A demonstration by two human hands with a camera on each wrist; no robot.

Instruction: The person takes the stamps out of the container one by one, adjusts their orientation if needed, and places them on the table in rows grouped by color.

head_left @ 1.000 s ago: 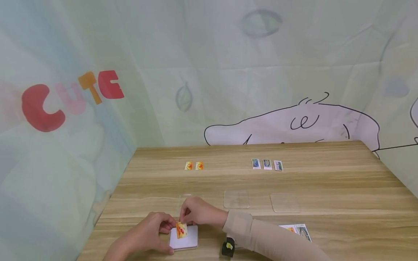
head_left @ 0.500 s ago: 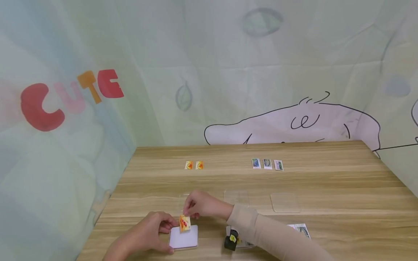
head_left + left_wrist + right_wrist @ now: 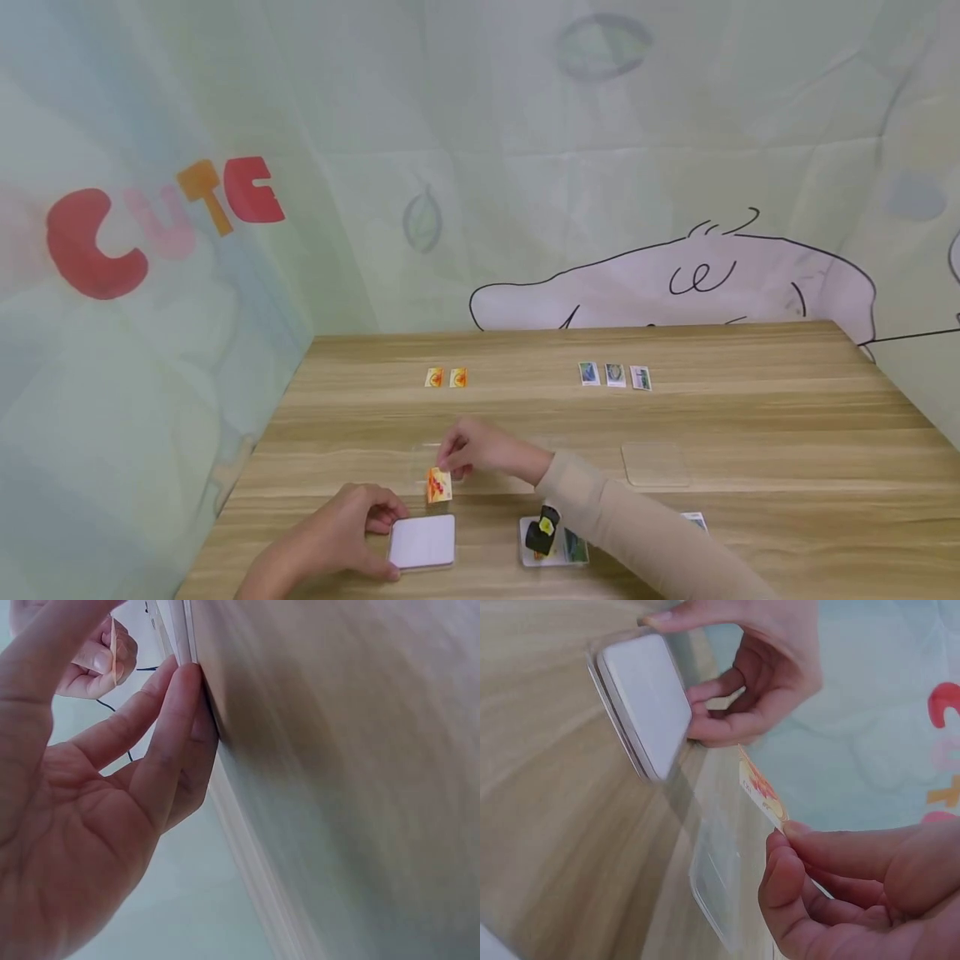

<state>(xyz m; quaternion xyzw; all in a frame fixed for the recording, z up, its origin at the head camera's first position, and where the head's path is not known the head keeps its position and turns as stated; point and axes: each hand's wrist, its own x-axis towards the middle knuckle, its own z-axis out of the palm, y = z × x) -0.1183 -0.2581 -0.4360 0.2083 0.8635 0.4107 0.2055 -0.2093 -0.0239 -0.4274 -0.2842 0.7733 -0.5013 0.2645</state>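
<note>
My right hand (image 3: pixel 480 446) pinches a small orange-and-yellow postage stamp (image 3: pixel 439 485) between thumb and fingertips, above the table. The stamp (image 3: pixel 759 791) hangs tilted in the right wrist view, its face partly showing. My left hand (image 3: pixel 341 529) holds a white square pad (image 3: pixel 422 542) with rounded corners by its edges, thumb at the near side and fingers at the far side. Layered edges of the pad (image 3: pixel 646 697) show in the right wrist view. A clear square plate (image 3: pixel 423 462) lies behind the pad, partly covered by the right hand.
Two orange stamps (image 3: pixel 447 377) lie at the back left; three pictorial stamps (image 3: pixel 614 375) lie at the back right. Another clear plate (image 3: pixel 655 464) sits to the right. A white pad bearing stamps (image 3: pixel 576 548) is partly hidden by the right wrist's camera and sleeve.
My right hand has lifted the orange stamp off the white pad and carried it away, towards the back and right. The left hand stays at the pad.
</note>
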